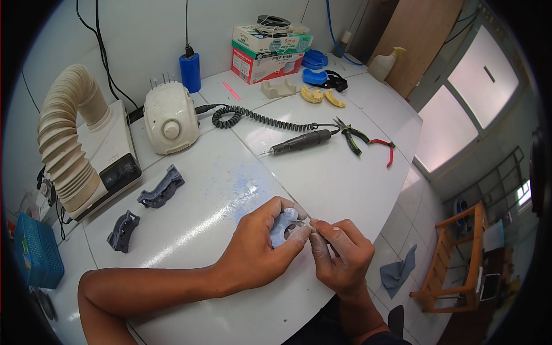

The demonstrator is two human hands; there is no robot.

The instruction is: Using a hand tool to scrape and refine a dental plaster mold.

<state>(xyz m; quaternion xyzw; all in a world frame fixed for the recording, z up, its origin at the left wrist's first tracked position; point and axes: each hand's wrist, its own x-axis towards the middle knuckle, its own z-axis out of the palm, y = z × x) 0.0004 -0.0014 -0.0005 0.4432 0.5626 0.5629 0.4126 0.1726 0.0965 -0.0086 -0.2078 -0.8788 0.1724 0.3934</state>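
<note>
Left hand (253,244) is wrapping thumb and fingers around a blue piece (279,225), clamping it above the worktop (322,184), toward its near right edge. Piece is looking pale, matte, powdery, curving like an arch, with rounded lumps and an opening in the middle; fingers are hiding part of it. Right hand (343,254) is pinching thumb and fingertips together on a grayish bit (311,228) at the piece's right side; too covered to tell what it is. Whitish dust is coating the fingertips.

Beyond the hands, blue powder (244,187) is speckling the glossy white, seamed worktop. Two dark gray blocks, one ridged and curved (163,188), one shorter (123,231), are lying toward the left edge. A blue perforated basket (41,253) is sitting at that edge.

Farther off, a black handpiece (303,142) is lying on its side, its coiled cord (264,119) running to a cream control box (171,122). A ribbed cream hose (66,149) is arching at the back left. Green-and-black pliers (351,135) are resting spread near the right edge. Yellow casts (311,94), rough and arch-shaped, are lying toward the back edge, before stacked cartons (267,65).
</note>
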